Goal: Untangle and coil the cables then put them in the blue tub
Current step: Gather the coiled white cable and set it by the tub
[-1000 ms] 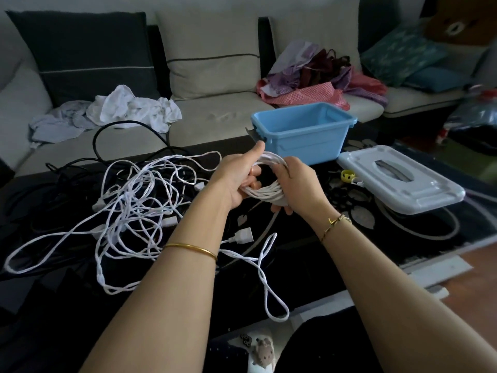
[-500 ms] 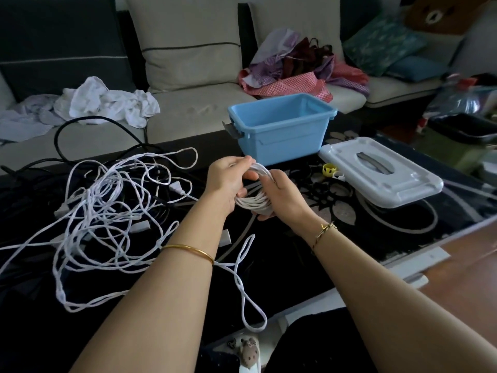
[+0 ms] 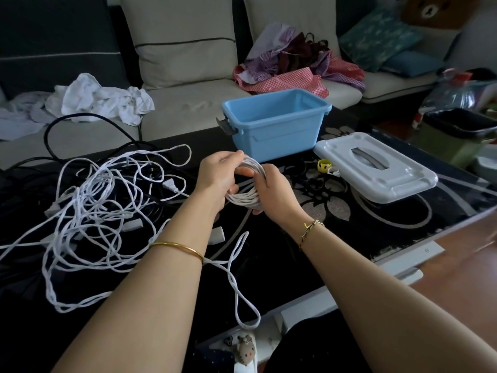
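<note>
White cable, round and rubbery, is gathered into a small flat coil (image 3: 245, 196) held above the desk (image 3: 363, 224), just in front of the tub (image 3: 277, 135). The left hand (image 3: 217, 175) pinches the coil's top edge, its fingers (image 3: 235, 156) curled over the loops. The right hand (image 3: 275, 193) wraps round the other side, clenched on the bundle. From the coil's underside a loose run seems to drop to the desk and trail towards the person in a long twisted loop (image 3: 242, 300).

The step in hand looks like winding on that loose length. To do it well, I judge, one hand should hold the finished turns firmly while the other feeds slack in even loops of matching size. The cable should be allowed to roll, so its twist works out rather than building kinks. The tail may be caught in the tangle (image 3: 102, 211) to the left, so drawing it gently is wiser than yanking.

That tangle is a loose heap of thin white cord with blocky plugs (image 3: 170, 186), lying over thicker black cable (image 3: 80, 116). The tub is smooth blue plastic, rectangular and open, with nothing visible inside from this angle. Its pale grey lid (image 3: 376, 170) lies flat beside it. The desk is glossy black glass with a silver flower pattern.
</note>
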Tool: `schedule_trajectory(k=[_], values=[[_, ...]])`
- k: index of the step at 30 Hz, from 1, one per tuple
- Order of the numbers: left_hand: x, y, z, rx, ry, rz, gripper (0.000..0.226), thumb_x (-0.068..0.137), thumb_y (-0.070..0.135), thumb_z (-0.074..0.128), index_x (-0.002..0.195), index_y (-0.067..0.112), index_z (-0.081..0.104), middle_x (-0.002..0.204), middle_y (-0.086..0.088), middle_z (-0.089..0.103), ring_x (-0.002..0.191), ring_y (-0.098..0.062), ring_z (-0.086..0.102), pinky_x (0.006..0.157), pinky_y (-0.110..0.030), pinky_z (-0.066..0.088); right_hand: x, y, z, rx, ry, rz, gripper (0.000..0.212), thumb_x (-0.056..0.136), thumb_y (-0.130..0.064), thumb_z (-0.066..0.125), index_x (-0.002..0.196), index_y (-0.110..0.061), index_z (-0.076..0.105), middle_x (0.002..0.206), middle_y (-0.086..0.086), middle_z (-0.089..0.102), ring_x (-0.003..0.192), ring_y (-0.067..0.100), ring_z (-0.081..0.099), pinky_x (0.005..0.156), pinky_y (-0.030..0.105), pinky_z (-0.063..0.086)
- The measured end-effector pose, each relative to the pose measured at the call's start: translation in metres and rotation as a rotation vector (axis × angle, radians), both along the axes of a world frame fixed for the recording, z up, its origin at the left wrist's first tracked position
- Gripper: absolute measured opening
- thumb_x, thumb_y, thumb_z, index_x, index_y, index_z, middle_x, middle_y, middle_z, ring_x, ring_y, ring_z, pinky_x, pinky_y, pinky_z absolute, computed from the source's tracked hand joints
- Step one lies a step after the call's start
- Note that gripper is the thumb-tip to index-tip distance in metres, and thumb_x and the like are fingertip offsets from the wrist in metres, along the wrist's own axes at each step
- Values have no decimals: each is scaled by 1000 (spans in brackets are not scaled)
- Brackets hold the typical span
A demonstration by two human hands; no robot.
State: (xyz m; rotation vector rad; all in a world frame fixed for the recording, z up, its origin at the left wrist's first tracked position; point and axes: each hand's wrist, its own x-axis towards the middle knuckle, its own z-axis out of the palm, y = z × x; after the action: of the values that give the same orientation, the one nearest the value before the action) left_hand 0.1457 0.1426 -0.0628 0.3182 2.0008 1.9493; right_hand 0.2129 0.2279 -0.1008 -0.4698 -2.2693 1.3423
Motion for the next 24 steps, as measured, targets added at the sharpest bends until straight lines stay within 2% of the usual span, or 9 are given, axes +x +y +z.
schedule_trajectory(k=[2,3,6,10,12,15,17,20,24], values=[[2,1,0,2,11,-9,17,94,18,56,94,5,66,60,-8,66,28,-5,29,35,-16,24,2,5,-2,7,-5,12,22,99,-24,42,96,-4,51,78,-1,53,72,17,55,64,21,47],[3,1,-1,0,19,-18,16,94,17,55,93,5,66,61,-8,66,27,-4,31,35,-16,23,3,7,-2,19,-9,19,21,99,-24,43,95,-5,51,76,-4,52,69,12,51,59,16,40],[7,3,-1,-22,65,-37,15,95,17,55,93,7,66,69,-11,67,27,-4,36,36,-16,24,12,12,-2,-40,-10,75,23,99,-27,43,101,-8,56,78,-5,55,71,12,51,67,27,41],[8,4,0,-32,106,-42,17,95,18,55,97,6,67,71,-11,65,29,-2,41,39,-16,26,23,25,-3,-194,47,-28,33,94,-35,41,113,-15,60,108,4,64,98,21,60,91,41,46],[8,3,2,-12,98,-52,15,95,17,55,95,6,66,68,-11,64,28,-3,37,40,-19,24,26,39,-4,-76,9,-254,39,88,-32,40,121,-20,56,122,3,58,104,23,59,90,38,46],[7,3,1,0,86,-58,14,94,17,56,90,8,66,61,-7,65,32,-6,33,39,-20,23,33,61,-12,180,-293,-550,40,91,-7,41,131,-10,42,137,11,39,113,33,53,79,36,38],[6,4,1,7,77,-67,15,95,17,56,88,9,66,55,-4,65,39,-11,31,37,-19,23,39,72,-19,211,-449,-578,45,90,-1,42,135,-7,37,137,14,37,117,35,50,79,39,40],[6,5,1,11,68,-80,15,95,17,56,86,10,66,54,-2,66,44,-14,28,37,-19,23,41,81,-29,308,-468,-520,51,87,-1,44,136,-16,42,134,12,38,115,34,49,76,36,40],[6,5,2,9,64,-83,15,95,18,56,90,8,66,56,-3,66,42,-13,27,37,-19,24,36,85,-38,386,-483,-494,29,90,-11,51,117,-15,59,127,8,39,114,32,45,75,33,36]])
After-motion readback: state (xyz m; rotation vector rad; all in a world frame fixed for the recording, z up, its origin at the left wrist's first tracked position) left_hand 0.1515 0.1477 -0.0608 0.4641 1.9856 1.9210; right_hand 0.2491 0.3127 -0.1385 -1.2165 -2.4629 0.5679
